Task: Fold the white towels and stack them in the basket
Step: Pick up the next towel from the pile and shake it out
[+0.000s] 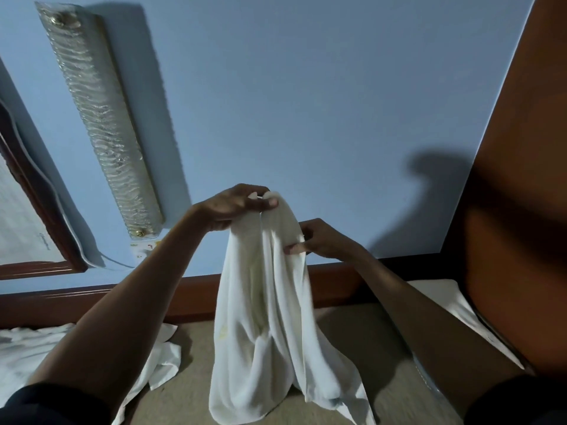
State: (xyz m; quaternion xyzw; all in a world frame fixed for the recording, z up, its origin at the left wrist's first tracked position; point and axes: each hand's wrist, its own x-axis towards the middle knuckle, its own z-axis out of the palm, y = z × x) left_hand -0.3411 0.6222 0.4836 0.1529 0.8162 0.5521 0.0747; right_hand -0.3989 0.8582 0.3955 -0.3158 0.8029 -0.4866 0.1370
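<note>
2 sleeves (55, 406) | left hand (236, 207), right hand (319, 240): fingers (271, 204) pinch 1 white towel (270, 317)

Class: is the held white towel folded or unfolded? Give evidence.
Not folded: the towel hangs bunched from the left hand, the right hand pinching its edge.
</note>
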